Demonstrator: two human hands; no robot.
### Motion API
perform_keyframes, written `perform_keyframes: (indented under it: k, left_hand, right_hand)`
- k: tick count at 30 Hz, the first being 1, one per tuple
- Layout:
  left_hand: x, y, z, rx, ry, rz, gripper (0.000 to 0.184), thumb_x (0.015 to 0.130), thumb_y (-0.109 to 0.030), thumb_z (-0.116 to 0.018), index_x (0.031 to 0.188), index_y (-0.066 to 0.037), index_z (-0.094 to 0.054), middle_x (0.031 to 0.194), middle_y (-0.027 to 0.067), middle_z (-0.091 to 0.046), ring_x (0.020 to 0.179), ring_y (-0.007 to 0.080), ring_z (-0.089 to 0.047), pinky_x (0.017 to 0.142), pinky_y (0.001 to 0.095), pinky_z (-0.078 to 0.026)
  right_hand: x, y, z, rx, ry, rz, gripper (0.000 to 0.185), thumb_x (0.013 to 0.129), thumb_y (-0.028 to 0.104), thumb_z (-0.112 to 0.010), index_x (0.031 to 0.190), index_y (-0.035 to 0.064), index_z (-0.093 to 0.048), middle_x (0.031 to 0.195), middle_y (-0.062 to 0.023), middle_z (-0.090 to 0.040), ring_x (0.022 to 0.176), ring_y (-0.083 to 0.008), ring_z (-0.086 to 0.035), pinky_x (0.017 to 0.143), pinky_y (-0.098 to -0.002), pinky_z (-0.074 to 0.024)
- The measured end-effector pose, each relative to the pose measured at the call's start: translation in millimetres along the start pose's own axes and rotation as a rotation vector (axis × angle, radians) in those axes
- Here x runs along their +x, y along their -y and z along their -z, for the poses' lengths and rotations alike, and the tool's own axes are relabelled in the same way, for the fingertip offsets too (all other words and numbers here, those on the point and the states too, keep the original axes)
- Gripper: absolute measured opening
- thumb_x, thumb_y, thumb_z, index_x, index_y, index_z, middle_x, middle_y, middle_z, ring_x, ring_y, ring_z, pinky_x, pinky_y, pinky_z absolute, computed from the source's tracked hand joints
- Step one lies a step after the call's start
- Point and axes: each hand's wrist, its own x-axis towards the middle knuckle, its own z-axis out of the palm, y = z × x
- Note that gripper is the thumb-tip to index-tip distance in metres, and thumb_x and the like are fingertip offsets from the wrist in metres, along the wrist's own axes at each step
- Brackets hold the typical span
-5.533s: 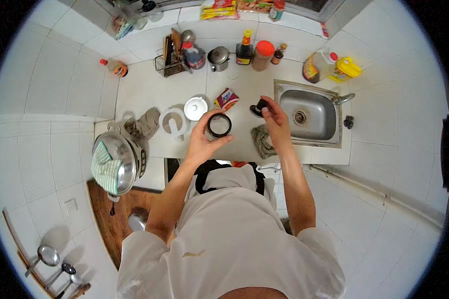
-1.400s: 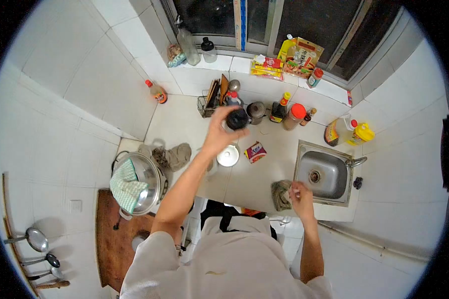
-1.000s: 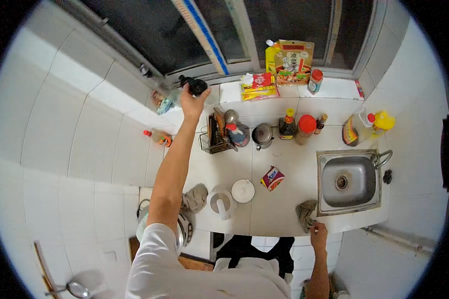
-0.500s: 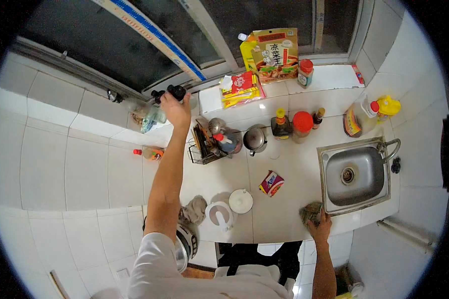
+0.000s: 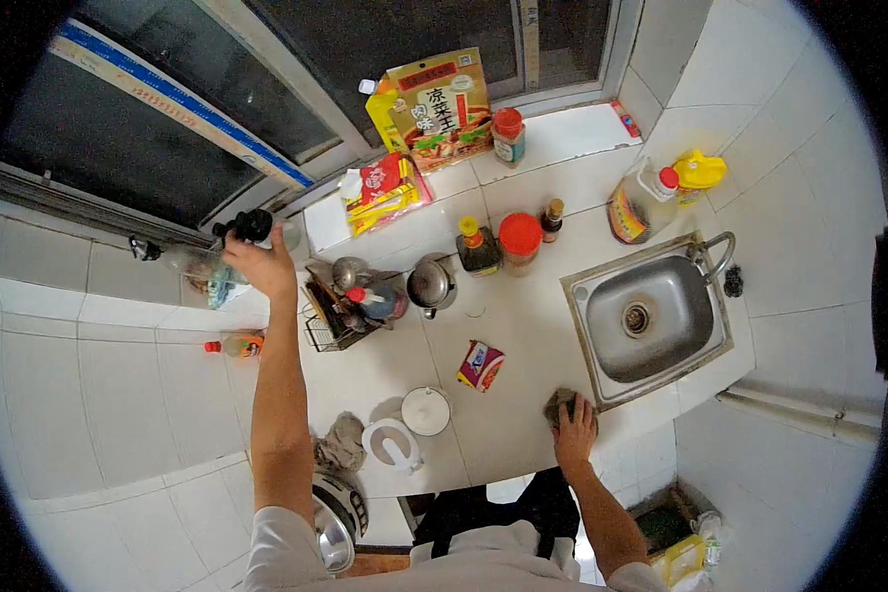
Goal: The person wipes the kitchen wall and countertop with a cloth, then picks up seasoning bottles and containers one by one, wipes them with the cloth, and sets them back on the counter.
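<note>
My left hand (image 5: 259,264) reaches to the ledge in the window corner, its fingers closed about black-capped containers (image 5: 253,227); their lower parts are mostly hidden. Beside it stand clear containers, one holding a bluish-green bag (image 5: 221,288). My right hand (image 5: 574,437) is pressed on a grey-brown cleaning cloth (image 5: 560,405) at the counter's front, left of the steel sink (image 5: 651,340). The cloth is partly covered by my fingers.
On the counter are a seasoning packet (image 5: 481,366), white lidded pot (image 5: 425,410), white pitcher (image 5: 392,447), utensil rack (image 5: 333,331), metal pot (image 5: 429,286), red-lidded jar (image 5: 520,237) and several bottles. Food packages (image 5: 444,109) stand on the ledge.
The view has shifted, so the counter appears further left. My right hand has moved over the cloth, and the cloth sits slightly further from the sink. My left hand stays at the black caps.
</note>
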Motion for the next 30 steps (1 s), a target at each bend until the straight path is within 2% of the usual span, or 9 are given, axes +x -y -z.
perform_keyframes:
  k: [5, 8, 11, 12, 14, 19, 22, 25, 30]
  left_hand:
    - [-29.2, -17.9, 14.7, -0.098, 0.037, -0.064, 0.065, 0.087, -0.026, -0.076, 0.133, 0.007, -0.043, 0.116, 0.0235, -0.048, 0.102, 0.0348, -0.048, 0.085, 0.0459, -0.043]
    - [-61.2, -58.8, 37.3, -0.339, 0.229, 0.006, 0.048, 0.088, -0.01, -0.07, 0.128, 0.004, -0.048, 0.119, 0.0205, -0.046, 0.105, 0.0317, -0.048, 0.088, 0.0411, -0.043]
    - [-111.8, -69.6, 58.8, -0.317, 0.38, -0.15, 0.039, 0.085, 0.0, -0.067, 0.122, 0.0, -0.054, 0.124, 0.0186, -0.046, 0.103, 0.0272, -0.051, 0.083, 0.0354, -0.046]
    - [-131.0, -77.3, 68.7, -0.447, 0.449, -0.048, 0.037, 0.084, 0.003, -0.066, 0.12, -0.001, -0.056, 0.124, 0.0177, -0.046, 0.101, 0.0257, -0.053, 0.078, 0.0329, -0.048]
    - [-156.8, -95.2, 77.8, -0.637, 0.565, 0.061, 0.036, 0.083, 0.005, -0.066, 0.118, -0.002, -0.057, 0.124, 0.0162, -0.048, 0.098, 0.0236, -0.056, 0.071, 0.03, -0.05]
    - [-134.6, -154.2, 58.1, -0.754, 0.723, 0.001, 0.036, 0.084, 0.005, -0.067, 0.118, -0.002, -0.057, 0.117, 0.0125, -0.053, 0.09, 0.0181, -0.06, 0.073, 0.0286, -0.051]
    - [-105.4, -210.4, 6.6, -0.808, 0.709, -0.016, 0.043, 0.084, -0.002, -0.072, 0.123, -0.001, -0.054, 0.115, 0.0147, -0.053, 0.089, 0.0213, -0.061, 0.075, 0.0338, -0.052]
    - [-95.3, -262.1, -43.3, -0.709, 0.742, 0.007, 0.056, 0.082, -0.021, -0.079, 0.127, -0.001, -0.052, 0.119, 0.0175, -0.054, 0.095, 0.0299, -0.062, 0.08, 0.0429, -0.053]
    - [-98.7, -316.2, -97.7, -0.502, 0.576, 0.035, 0.073, 0.078, -0.041, -0.08, 0.13, -0.002, -0.05, 0.127, 0.0205, -0.053, 0.108, 0.0397, -0.06, 0.087, 0.0505, -0.052]
  right_hand:
    - [21.3, -15.3, -5.3, 0.162, 0.087, -0.099, 0.037, 0.083, 0.01, -0.071, 0.118, 0.0042, -0.064, 0.131, -0.0186, -0.055, 0.12, -0.0396, -0.053, 0.095, -0.0456, -0.0492]
    - [72.3, -20.9, 24.8, 0.459, -0.2, -0.091, 0.03, 0.086, 0.008, -0.068, 0.115, -0.0002, -0.064, 0.113, -0.0221, -0.062, 0.104, -0.0409, -0.06, 0.09, -0.0452, -0.0499]
    - [165.2, -21.7, 85.2, 0.881, -0.345, -0.16, 0.044, 0.092, 0.024, -0.071, 0.124, -0.0049, -0.06, 0.122, -0.0189, -0.064, 0.112, -0.0293, -0.061, 0.096, -0.0397, -0.0473]
    - [196.2, -6.8, 144.7, 1.129, -0.183, -0.331, 0.059, 0.093, 0.032, -0.072, 0.133, -0.007, -0.055, 0.131, -0.0179, -0.061, 0.12, -0.023, -0.056, 0.102, -0.0368, -0.0436]
    - [262.8, 13.7, 212.9, 1.447, -0.364, -0.252, 0.075, 0.088, 0.033, -0.077, 0.142, -0.0076, -0.046, 0.134, -0.0189, -0.058, 0.119, -0.0211, -0.056, 0.103, -0.0341, -0.0436]
    - [383.6, 41.3, 331.2, 1.057, -0.269, 0.21, 0.072, 0.084, 0.036, -0.078, 0.133, -0.0097, -0.052, 0.144, -0.0259, -0.048, 0.133, -0.0301, -0.047, 0.109, -0.0379, -0.0381]
    - [437.1, 35.6, 305.8, -0.228, -0.585, 0.242, 0.059, 0.091, 0.029, -0.068, 0.133, -0.0092, -0.052, 0.143, -0.0297, -0.047, 0.136, -0.0362, -0.044, 0.112, -0.0409, -0.037]
    - [465.5, 30.7, 266.6, -0.055, -0.587, 0.335, 0.047, 0.094, 0.02, -0.059, 0.132, -0.0079, -0.052, 0.144, -0.0305, -0.044, 0.138, -0.0415, -0.038, 0.115, -0.0447, -0.0344]
    - [465.0, 40.7, 274.9, 0.076, -0.479, 0.411, 0.045, 0.093, 0.015, -0.062, 0.131, -0.0069, -0.056, 0.142, -0.0246, -0.052, 0.137, -0.0335, -0.045, 0.113, -0.0387, -0.0381]
